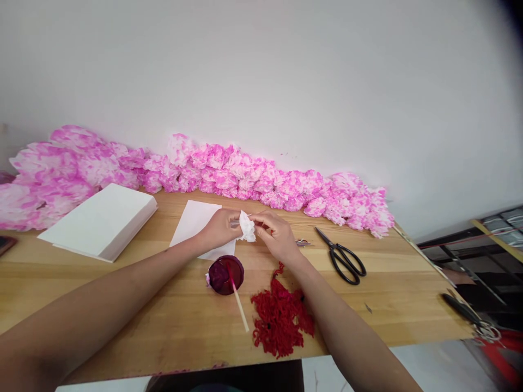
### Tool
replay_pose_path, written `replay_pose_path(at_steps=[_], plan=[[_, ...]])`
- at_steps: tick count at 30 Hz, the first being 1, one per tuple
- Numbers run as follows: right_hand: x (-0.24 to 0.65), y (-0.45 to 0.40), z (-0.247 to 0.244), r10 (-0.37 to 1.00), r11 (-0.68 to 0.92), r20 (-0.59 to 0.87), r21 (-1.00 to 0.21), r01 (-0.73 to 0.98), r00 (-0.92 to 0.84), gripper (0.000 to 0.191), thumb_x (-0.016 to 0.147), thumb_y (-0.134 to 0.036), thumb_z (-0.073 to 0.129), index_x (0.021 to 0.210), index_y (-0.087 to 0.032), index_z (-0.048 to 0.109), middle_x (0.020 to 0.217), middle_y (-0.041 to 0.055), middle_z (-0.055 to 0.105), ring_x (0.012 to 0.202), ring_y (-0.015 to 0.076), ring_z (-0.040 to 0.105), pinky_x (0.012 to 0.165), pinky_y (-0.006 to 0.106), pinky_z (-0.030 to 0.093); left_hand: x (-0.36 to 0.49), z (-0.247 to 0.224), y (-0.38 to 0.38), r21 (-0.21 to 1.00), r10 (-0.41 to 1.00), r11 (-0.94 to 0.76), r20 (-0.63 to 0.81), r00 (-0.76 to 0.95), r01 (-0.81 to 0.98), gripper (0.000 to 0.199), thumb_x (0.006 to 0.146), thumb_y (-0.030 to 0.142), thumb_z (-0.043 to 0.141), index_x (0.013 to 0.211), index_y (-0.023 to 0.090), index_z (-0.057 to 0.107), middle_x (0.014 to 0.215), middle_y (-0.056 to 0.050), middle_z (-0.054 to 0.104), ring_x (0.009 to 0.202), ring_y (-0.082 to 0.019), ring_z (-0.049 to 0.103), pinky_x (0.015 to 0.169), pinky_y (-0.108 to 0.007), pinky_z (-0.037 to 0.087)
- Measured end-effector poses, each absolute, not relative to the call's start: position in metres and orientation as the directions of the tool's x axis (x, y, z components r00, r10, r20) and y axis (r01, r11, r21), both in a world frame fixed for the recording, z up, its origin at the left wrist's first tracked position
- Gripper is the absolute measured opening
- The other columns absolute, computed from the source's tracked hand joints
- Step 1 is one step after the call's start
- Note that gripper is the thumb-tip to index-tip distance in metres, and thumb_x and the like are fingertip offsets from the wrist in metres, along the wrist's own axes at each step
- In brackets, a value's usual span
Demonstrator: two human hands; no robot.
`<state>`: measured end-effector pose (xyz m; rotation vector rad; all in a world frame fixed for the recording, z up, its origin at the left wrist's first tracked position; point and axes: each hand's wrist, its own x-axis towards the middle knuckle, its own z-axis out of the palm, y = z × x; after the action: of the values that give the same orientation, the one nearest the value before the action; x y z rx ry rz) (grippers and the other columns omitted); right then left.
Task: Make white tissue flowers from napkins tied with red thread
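Over the middle of the table a small white crumpled paper flower (247, 227) is held up between both hands. My left hand (220, 226) is closed on it from the left, fingers pinched. From the right, my right hand (275, 233) has its fingertips bent against the flower's edge. Just below lies a white paper sheet (192, 224), partly under my left hand. A bowl of dark red dye (220, 275) sits nearer, with a pale stick (240, 305) leaning out of it. Right of the bowl is a heap of red yarn (280, 318).
Pink and white paper flowers (245, 171) line the wall. A thick stack of white paper (102, 218) stands left. Black-handled scissors (343, 258) lie right of my hands. Another black-handled tool (461, 307) lies at the table's right edge, and a phone (6, 243) at far left.
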<state>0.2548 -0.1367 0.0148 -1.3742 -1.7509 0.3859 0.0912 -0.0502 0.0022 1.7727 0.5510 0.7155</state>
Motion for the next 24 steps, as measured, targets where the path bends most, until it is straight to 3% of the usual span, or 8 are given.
replay_pose_path(at_steps=[9,13,19,24], plan=[[0.2547,-0.1378,0.0148,0.935,0.319,0.345,-0.717,0.62,-0.082,0.032,0.085,-0.017,0.058,0.115,-0.027,0.066,0.094,0.0032,0.062,0.086,0.017,0.056,0.075,0.029,0.045,0.0906,0.0015,-0.0477,0.976,0.661,-0.215,0.175,0.73,-0.04,0.021,0.069,0.026,0.068,0.082,0.011,0.074,0.079,-0.002,0.072,0.074,-0.016,0.063,0.07,-0.024,0.048],[0.2555,-0.1362,0.0121,0.943,0.289,0.332,-0.763,0.578,-0.033,0.026,0.084,-0.022,0.061,0.109,-0.026,0.066,0.091,0.0021,0.061,0.081,0.0157,0.054,0.073,0.029,0.044,0.0907,0.0023,-0.0472,0.978,0.657,-0.205,0.166,0.735,-0.037,0.019,0.071,0.027,0.066,0.078,0.012,0.073,0.075,-0.001,0.069,0.071,-0.015,0.06,0.067,-0.023,0.045],[0.2527,-0.1354,0.0095,0.969,0.2,0.237,-0.919,0.341,0.069,0.016,0.082,-0.035,0.065,0.091,-0.022,0.064,0.084,-0.0002,0.06,0.072,0.013,0.054,0.065,0.026,0.044,0.0913,0.0057,-0.0502,0.979,0.649,-0.202,0.154,0.745,-0.026,0.024,0.077,0.033,0.06,0.071,0.012,0.068,0.067,-0.001,0.063,0.063,-0.011,0.053,0.058,-0.02,0.04],[0.2538,-0.1327,0.0114,0.974,0.164,0.181,-0.978,0.128,0.136,0.028,0.086,-0.044,0.059,0.102,-0.023,0.065,0.075,-0.0015,0.058,0.063,0.0116,0.052,0.059,0.025,0.045,0.0908,0.0091,-0.049,0.989,0.678,-0.14,0.137,0.722,-0.056,0.03,0.073,0.041,0.065,0.071,0.011,0.067,0.064,-0.001,0.061,0.059,-0.01,0.05,0.056,-0.02,0.037]])
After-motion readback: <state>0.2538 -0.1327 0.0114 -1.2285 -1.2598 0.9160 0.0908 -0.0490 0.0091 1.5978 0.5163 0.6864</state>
